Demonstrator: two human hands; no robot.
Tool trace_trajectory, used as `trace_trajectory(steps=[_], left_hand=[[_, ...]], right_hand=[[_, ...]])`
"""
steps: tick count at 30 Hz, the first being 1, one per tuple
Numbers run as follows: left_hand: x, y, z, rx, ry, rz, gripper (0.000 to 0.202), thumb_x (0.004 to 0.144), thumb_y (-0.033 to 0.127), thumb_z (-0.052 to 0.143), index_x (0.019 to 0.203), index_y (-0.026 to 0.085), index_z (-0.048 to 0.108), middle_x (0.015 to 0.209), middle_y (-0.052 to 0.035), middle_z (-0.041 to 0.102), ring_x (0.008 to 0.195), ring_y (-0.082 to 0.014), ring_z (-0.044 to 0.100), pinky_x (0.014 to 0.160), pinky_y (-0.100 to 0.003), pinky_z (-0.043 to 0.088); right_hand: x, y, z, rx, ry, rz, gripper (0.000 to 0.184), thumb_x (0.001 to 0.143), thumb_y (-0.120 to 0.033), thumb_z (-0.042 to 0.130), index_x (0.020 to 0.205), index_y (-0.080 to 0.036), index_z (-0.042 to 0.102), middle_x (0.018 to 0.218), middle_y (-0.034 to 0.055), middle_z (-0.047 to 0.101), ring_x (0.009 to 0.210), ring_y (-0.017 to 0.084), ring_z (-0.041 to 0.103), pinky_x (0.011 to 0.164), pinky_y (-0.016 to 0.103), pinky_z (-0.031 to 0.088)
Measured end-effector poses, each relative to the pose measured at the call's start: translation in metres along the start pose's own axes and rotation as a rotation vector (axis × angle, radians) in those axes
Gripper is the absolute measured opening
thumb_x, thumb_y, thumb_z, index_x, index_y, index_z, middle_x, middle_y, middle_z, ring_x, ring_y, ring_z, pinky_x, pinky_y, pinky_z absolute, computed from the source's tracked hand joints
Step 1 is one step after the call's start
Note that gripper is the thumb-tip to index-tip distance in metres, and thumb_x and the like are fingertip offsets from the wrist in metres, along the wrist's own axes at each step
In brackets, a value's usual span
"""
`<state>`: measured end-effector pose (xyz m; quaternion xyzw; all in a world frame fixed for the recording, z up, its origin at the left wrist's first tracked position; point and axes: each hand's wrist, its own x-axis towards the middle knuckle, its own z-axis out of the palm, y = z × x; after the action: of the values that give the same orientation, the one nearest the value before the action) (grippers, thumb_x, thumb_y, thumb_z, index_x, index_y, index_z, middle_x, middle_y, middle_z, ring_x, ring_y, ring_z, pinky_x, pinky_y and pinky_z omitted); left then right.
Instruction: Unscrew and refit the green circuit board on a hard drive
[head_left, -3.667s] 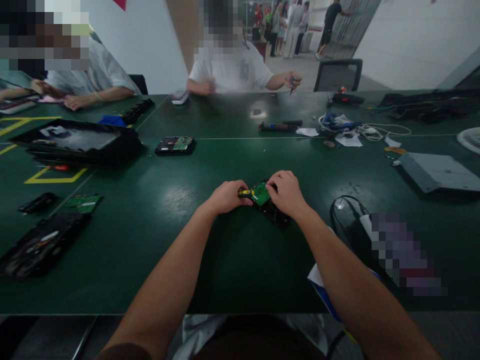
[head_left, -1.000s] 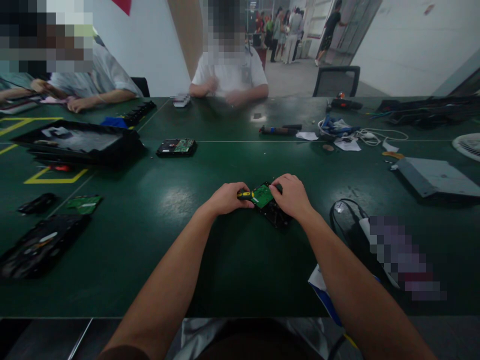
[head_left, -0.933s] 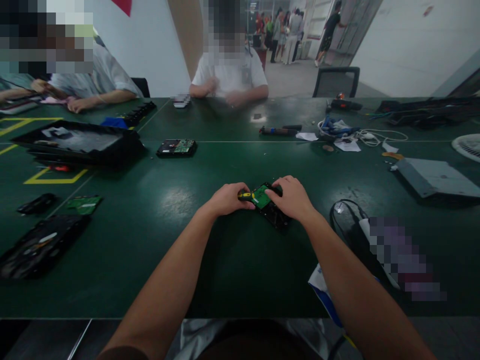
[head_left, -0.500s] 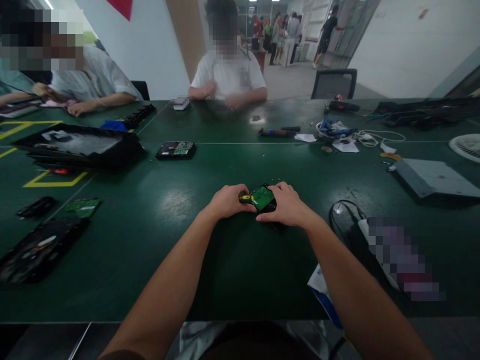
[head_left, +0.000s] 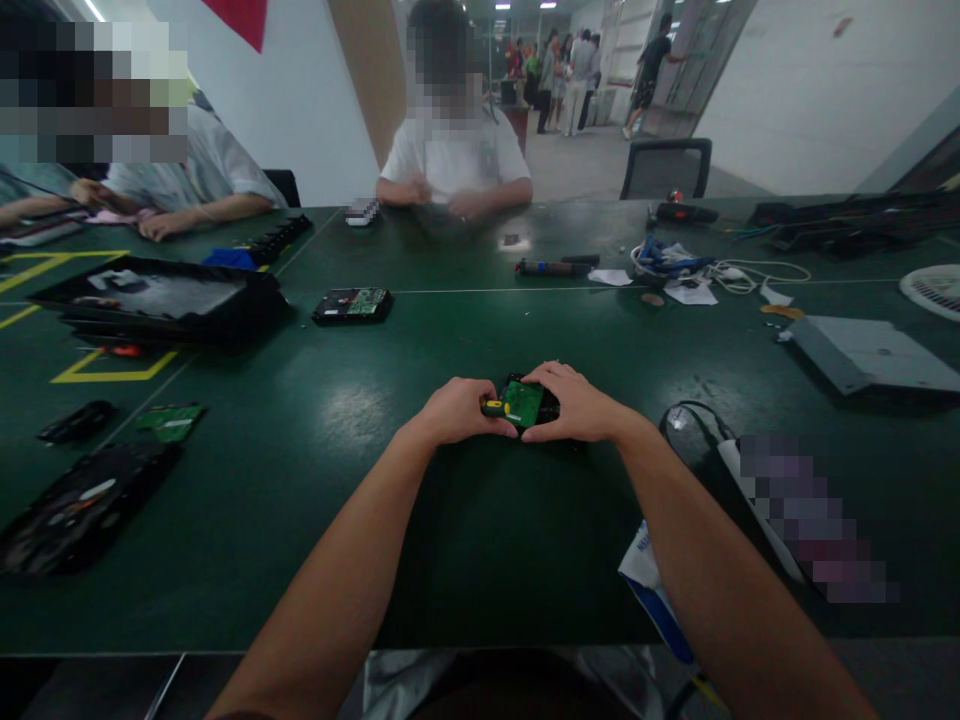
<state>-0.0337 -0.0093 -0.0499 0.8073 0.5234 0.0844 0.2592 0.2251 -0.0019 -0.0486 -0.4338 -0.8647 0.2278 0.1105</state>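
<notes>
A green circuit board [head_left: 523,402] sits in a small black housing [head_left: 551,407] on the table in front of me. My right hand [head_left: 576,402] is curved around the housing's right side, thumb in front and fingers behind. On the left, my left hand [head_left: 459,410] is closed around a small yellow-and-black screwdriver [head_left: 496,408], whose handle end shows over the board's left edge. The screwdriver's shaft is not visible. Part of the housing is hidden beneath my fingers.
A black tray [head_left: 157,295], an opened black device [head_left: 82,500] and a loose green board [head_left: 171,422] lie to the left. On the right are a grey metal box [head_left: 874,355], a power strip [head_left: 757,510] and tangled cables [head_left: 667,260]. A person [head_left: 454,160] sits opposite.
The board and housing have turned a little between my hands. The screwdriver handle now lies more level and slightly lower, and my right fingers have shifted left over the back edge.
</notes>
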Motion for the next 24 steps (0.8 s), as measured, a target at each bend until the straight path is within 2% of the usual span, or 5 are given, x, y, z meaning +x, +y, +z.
trace_trajectory(steps=[4, 12, 17, 20, 24], left_hand=[[-0.001, -0.004, -0.004, -0.079, -0.020, 0.049, 0.057, 0.068, 0.073, 0.081, 0.091, 0.022, 0.072, 0.083, -0.0025, 0.069, 0.075, -0.0210, 0.061, 0.061, -0.030, 0.036], [-0.005, -0.002, -0.020, -0.450, 0.474, 0.130, 0.035, 0.097, 0.053, 0.063, 0.098, 0.019, 0.070, 0.077, -0.0001, 0.057, 0.069, -0.0155, 0.051, 0.064, -0.030, 0.040], [0.008, 0.008, -0.038, -0.642, 0.626, 0.246, 0.038, 0.096, 0.048, 0.068, 0.120, 0.020, 0.073, 0.089, -0.0029, 0.063, 0.077, -0.0150, 0.058, 0.071, -0.029, 0.048], [0.023, 0.017, -0.051, -0.663, 0.693, 0.298, 0.039, 0.091, 0.046, 0.075, 0.121, 0.021, 0.073, 0.095, -0.0040, 0.069, 0.083, -0.0155, 0.062, 0.074, -0.029, 0.052], [0.041, 0.031, -0.059, -0.654, 0.746, 0.380, 0.049, 0.095, 0.035, 0.071, 0.141, 0.027, 0.055, 0.108, -0.0045, 0.071, 0.094, -0.0171, 0.070, 0.082, -0.031, 0.059]], right_hand=[[0.000, -0.004, 0.000, 0.003, 0.019, -0.001, 0.071, 0.084, -0.074, 0.067, 0.139, -0.029, 0.062, 0.142, 0.0116, 0.058, 0.129, 0.036, 0.053, 0.110, 0.059, 0.043], [-0.005, -0.008, 0.004, -0.037, 0.042, 0.069, 0.080, 0.079, -0.080, 0.067, 0.143, -0.032, 0.062, 0.142, 0.0130, 0.057, 0.131, 0.041, 0.050, 0.109, 0.063, 0.041], [-0.009, -0.007, 0.007, -0.053, 0.024, 0.109, 0.101, 0.063, -0.083, 0.078, 0.149, -0.035, 0.055, 0.147, 0.0132, 0.050, 0.136, 0.044, 0.044, 0.112, 0.065, 0.038], [-0.009, -0.005, 0.011, -0.073, 0.040, 0.100, 0.097, 0.065, -0.078, 0.080, 0.148, -0.035, 0.054, 0.144, 0.0131, 0.050, 0.134, 0.042, 0.045, 0.112, 0.063, 0.038], [-0.005, -0.003, 0.017, -0.099, 0.115, 0.093, 0.089, 0.069, -0.074, 0.079, 0.145, -0.034, 0.055, 0.138, 0.0125, 0.053, 0.127, 0.039, 0.049, 0.109, 0.060, 0.041]])
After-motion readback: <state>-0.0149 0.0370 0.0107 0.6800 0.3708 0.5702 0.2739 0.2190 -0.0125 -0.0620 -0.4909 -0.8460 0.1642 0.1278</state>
